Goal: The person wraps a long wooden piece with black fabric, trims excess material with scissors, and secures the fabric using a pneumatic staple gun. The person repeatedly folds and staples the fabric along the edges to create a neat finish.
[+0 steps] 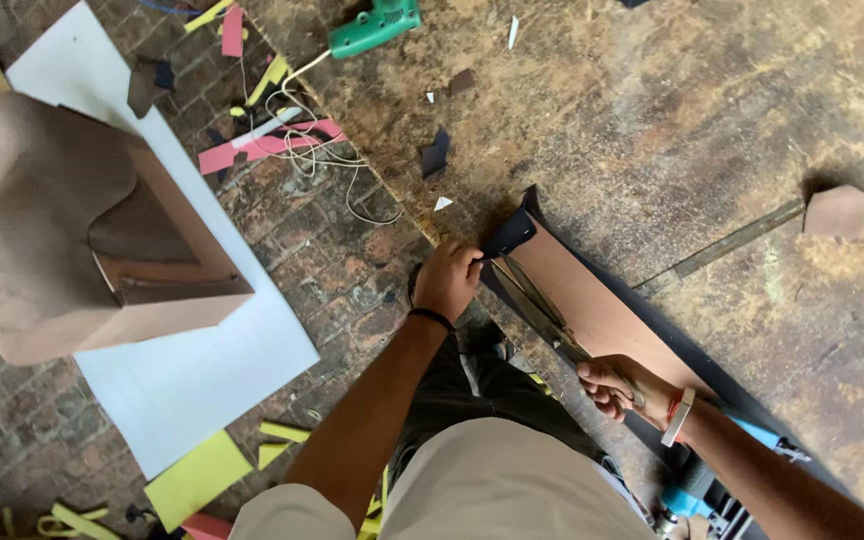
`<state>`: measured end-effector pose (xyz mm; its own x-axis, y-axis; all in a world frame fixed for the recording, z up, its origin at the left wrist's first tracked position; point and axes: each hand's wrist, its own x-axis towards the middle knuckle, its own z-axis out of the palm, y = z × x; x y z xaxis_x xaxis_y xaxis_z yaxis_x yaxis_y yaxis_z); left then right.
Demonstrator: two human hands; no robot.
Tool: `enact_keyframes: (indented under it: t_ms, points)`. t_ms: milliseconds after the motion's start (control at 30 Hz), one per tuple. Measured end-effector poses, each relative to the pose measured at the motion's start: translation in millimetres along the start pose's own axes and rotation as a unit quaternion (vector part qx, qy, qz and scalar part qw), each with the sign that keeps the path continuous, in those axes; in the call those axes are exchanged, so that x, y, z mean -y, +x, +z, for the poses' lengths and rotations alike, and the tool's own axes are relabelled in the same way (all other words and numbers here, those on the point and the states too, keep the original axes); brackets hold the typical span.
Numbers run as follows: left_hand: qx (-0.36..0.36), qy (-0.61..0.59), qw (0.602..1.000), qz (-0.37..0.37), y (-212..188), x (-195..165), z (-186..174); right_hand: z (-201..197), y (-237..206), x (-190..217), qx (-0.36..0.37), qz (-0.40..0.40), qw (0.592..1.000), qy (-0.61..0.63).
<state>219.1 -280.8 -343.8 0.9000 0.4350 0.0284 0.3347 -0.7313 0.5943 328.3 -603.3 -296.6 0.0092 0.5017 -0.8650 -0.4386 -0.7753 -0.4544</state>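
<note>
I see a worn, stained wooden workbench point(652, 110) carrying a brown sheet over dark backing point(592, 300) at its near edge, a green power drill point(374, 25), a brown offcut point(842, 212) and small dark scraps point(435, 152). Beside it, the brick floor point(332, 250) holds a white board point(192, 370), yellow pieces point(197, 478), pink strips point(262, 147) and a tangled white cord point(322, 160).

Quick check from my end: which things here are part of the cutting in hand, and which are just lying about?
In use: left hand, right hand, scissors, brown sheet, worn workbench.

Lying about: green drill, brown wedge-shaped block, white board, covered form, yellow scraps.
</note>
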Motion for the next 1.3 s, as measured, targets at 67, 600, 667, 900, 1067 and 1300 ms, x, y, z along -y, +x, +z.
enact_keyframes:
  t_ms: [67, 600, 667, 900, 1067, 1300]
  points:
    - [0.009, 0.001, 1.0, -0.011, -3.8, 2.7, 0.8, -3.7, 5.1, 4.7, -0.002, -0.004, 1.0, -0.005]
    - [-0.007, 0.009, 1.0, -0.018, -14.2, 14.0, 17.5, -19.1, 13.1, 44.4, -0.083, 0.027, 0.986, -0.141]
    - [0.004, 0.001, 1.0, -0.028, -13.6, 13.5, 15.1, -18.9, 14.7, 46.5, -0.085, 0.047, 0.985, -0.145]
    - [0.015, 0.0, 0.998, -0.058, -10.2, 4.2, 0.5, -24.4, 24.1, 40.0, -0.087, 0.053, 0.976, -0.192]
    - [0.036, -0.046, 0.994, -0.092, 4.7, -4.1, -9.5, -45.9, -11.7, 51.4, -0.224, -0.066, 0.81, -0.538]
    - [0.029, -0.129, 0.982, -0.134, 31.0, -4.5, -24.2, -88.3, -14.7, 178.2, -0.189, -0.126, 0.518, -0.825]
